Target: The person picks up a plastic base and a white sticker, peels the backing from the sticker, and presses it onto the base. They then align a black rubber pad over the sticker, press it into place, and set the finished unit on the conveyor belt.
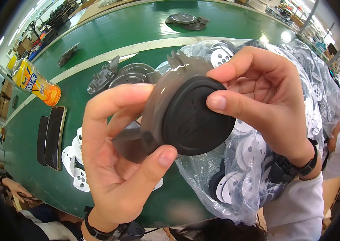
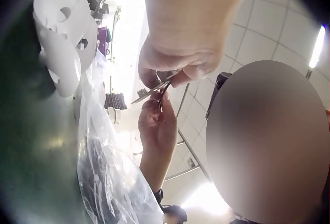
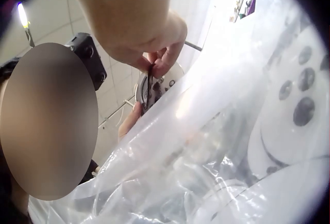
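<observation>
My left hand [image 1: 115, 176] grips a smoky, see-through plastic housing [image 1: 158, 96] by its left side, thumb at the lower edge and fingers around the back. A round black rubber-like disc [image 1: 198, 120] lies over the housing's face, with faint raised marks on it. Thumb and forefinger of my right hand [image 1: 274, 96] pinch the disc at its upper right edge. In the left wrist view the disc and housing appear edge-on between both hands. The right wrist view shows my right hand [image 3: 147, 41] above the housing [image 3: 167, 82], partly hidden by clear plastic.
A clear plastic bag [image 1: 198, 176] of white, holed discs spreads at right. More white discs [image 1: 81, 180] lie left, near two phones [image 1: 55, 136] and an orange drink bottle [image 1: 37, 86]. Grey plastic parts [image 1: 133, 74] sit behind; another part [image 1: 184, 19] rests on the green belt.
</observation>
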`<state>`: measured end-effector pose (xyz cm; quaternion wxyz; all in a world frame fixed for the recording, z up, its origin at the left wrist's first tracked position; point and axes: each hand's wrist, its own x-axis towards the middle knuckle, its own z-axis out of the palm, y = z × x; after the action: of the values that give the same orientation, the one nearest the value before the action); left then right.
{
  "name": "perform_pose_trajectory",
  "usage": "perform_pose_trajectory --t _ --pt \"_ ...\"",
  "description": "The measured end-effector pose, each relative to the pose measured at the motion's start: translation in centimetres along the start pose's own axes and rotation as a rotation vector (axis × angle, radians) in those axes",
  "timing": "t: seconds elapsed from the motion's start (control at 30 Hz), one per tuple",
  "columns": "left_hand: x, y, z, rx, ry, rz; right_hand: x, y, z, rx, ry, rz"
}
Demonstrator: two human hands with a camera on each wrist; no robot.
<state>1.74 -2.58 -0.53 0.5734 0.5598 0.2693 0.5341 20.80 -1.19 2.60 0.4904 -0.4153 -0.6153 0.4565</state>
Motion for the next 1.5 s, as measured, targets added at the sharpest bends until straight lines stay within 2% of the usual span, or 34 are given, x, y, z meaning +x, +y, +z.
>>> perform_pose_trajectory --t 0.2,0.27,0.33,0.37,0.43,0.47,0.53,0.57,0.6,0.67,0.73,0.8,0.93,1.0,1.07,1.17,1.2,1.27,1.37,1.4,1.47,1.5 --pt "0.0 -0.5 -0.4 0.042 -0.026 0.066 -0.1 0.4 0.2 -0.140 0.002 -0.100" --pt "-0.1 -0.5 -0.1 0.026 0.007 0.031 -0.1 0.5 0.1 -0.160 0.005 -0.140" --pt "-0.1 -0.5 0.1 0.009 0.041 -0.003 -0.2 0.4 -0.1 -0.427 -0.032 -0.252" --pt "-0.1 -0.5 0.2 -0.012 0.071 -0.030 -0.2 0.4 -0.1 -0.425 -0.032 -0.252" --pt "0.0 -0.3 0.3 -0.033 0.100 -0.056 -0.1 0.2 -0.3 -0.700 0.061 -0.489" --pt "0.1 -0.1 0.3 -0.142 0.109 -0.111 0.1 0.4 -0.6 -0.702 0.062 -0.491" --pt "0.3 0.1 0.1 -0.251 0.114 -0.158 0.9 1.5 -1.1 -0.531 0.100 -0.430" --pt "0.3 -0.1 -0.1 -0.347 0.073 -0.139 1.1 1.9 -1.2 -0.364 -0.029 -0.375" --pt "0.3 -0.3 -0.2 -0.443 0.030 -0.119 1.1 1.9 -1.2 -0.372 -0.028 -0.382" --pt "0.5 -0.4 -0.2 -0.461 0.015 -0.121 0.6 1.9 -0.8 -0.102 -0.236 -0.133" --pt "0.7 -0.6 -0.3 -0.477 0.009 -0.124 0.3 1.4 -0.7 -0.169 -0.216 -0.136" --pt "1.0 -0.8 -0.5 -0.240 -0.062 -0.043 0.1 1.2 -0.5 -0.189 -0.179 -0.131" --pt "0.7 -0.6 -0.9 -0.117 -0.016 -0.093 0.2 1.0 -0.5 -0.170 -0.196 -0.100" --pt "0.7 -0.7 -1.0 -0.132 -0.023 -0.102 0.4 1.0 -0.2 0.039 -0.213 0.024" --pt "0.6 -0.6 -0.9 -0.148 -0.030 -0.111 0.5 1.2 -0.4 0.098 -0.255 0.061" --pt "0.6 -0.5 -0.4 -0.319 0.001 -0.277 0.7 1.4 -0.7 0.159 -0.309 0.134" --pt "0.6 -0.3 -0.3 -0.322 0.000 -0.272 0.7 1.5 -0.8 0.164 -0.322 0.173" --pt "0.7 0.4 -0.2 -0.388 0.048 -0.390 0.8 1.5 -0.6 0.205 -0.327 0.207" --pt "0.8 0.3 -0.6 -0.409 0.026 -0.470 0.9 1.3 -0.8 0.223 -0.357 0.268" --pt "0.8 0.3 -0.6 -0.409 0.019 -0.459 1.0 1.2 -0.9 0.202 -0.383 0.293" --pt "0.8 0.3 -0.7 -0.284 0.113 -0.339 1.7 1.0 -1.2 0.199 -0.417 0.291" --pt "0.9 0.0 -1.2 -0.215 0.137 -0.210 2.2 1.1 -1.4 0.158 -0.400 0.355"
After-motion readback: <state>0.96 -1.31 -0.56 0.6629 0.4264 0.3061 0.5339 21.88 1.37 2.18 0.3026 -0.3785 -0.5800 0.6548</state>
